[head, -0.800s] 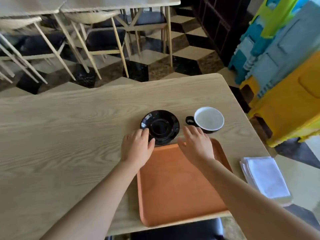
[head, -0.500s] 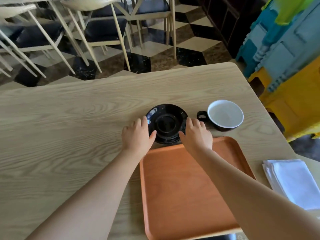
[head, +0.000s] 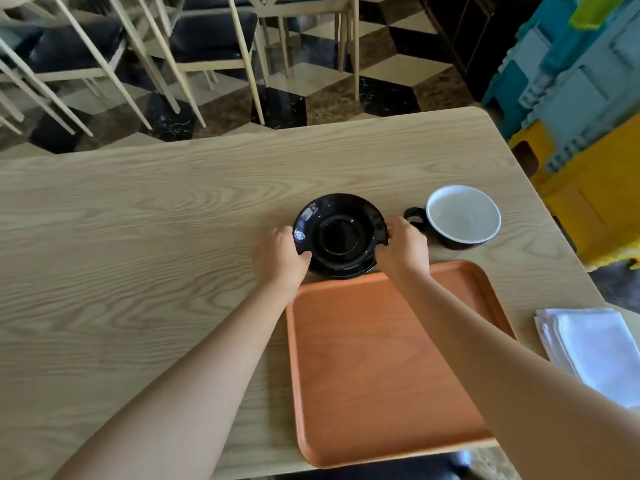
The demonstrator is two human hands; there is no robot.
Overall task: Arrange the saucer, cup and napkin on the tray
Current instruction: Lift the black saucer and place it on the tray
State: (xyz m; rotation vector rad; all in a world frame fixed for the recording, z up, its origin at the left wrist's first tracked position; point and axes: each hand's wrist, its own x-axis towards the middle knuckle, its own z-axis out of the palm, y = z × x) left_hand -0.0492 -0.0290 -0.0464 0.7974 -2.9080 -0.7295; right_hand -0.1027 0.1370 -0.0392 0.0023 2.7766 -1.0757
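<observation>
A glossy black saucer point(head: 340, 235) lies on the wooden table just beyond the far edge of the orange tray point(head: 374, 375). My left hand point(head: 278, 258) grips the saucer's left rim, thumb over the edge. On the opposite rim my right hand point(head: 401, 247) holds the saucer the same way. A black cup point(head: 462, 220) with a white inside stands to the right of the saucer, its handle pointing towards my right hand. A stack of folded white napkins point(head: 595, 351) lies to the right of the tray.
The light wooden table point(head: 138, 254) stretches far to the left. Beyond its far edge stand chairs point(head: 207, 46) on a chequered floor. Blue and yellow plastic crates point(head: 588, 116) are stacked close to the table's right side.
Both hands have closed in from the near side of the saucer and now clasp its left and right rims. The view has tilted down and moved closer.
</observation>
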